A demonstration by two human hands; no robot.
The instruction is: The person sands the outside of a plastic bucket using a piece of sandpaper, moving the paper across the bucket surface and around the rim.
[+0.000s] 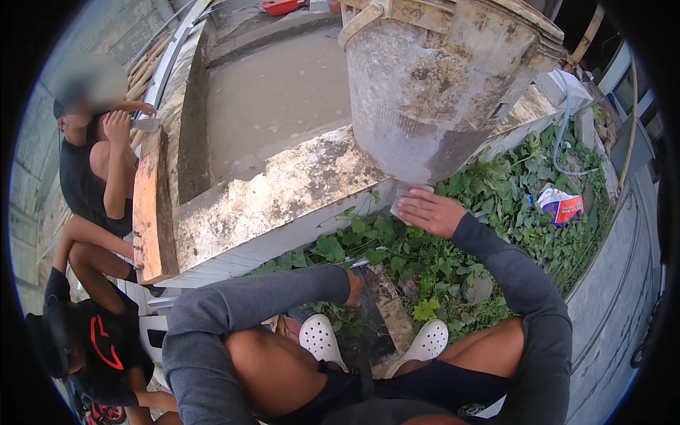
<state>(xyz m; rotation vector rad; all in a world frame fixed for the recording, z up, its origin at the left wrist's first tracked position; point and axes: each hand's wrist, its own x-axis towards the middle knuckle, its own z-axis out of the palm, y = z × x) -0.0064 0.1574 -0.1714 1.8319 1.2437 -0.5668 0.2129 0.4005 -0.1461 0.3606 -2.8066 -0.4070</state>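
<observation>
My right hand [431, 214] presses a small flat greyish pad [399, 204] against the white side face of the low wall [290, 245], just under the bucket. Whether that pad is sandpaper or something else I cannot make out. Across my left knee lies my left arm, and my left hand [353, 289] hangs past it over the plants; its fingers are hidden. A large dirty white bucket [425, 92] stands on the wall's stained top ledge, right above my right hand.
Murky grey water [276, 92] fills the basin behind the wall. Leafy plants [489, 184], a crumpled package [559, 205] and a hose [565, 145] lie at right. Two people [95, 163] sit at left beside an orange-faced board [149, 212]. A red container [282, 6] sits far back.
</observation>
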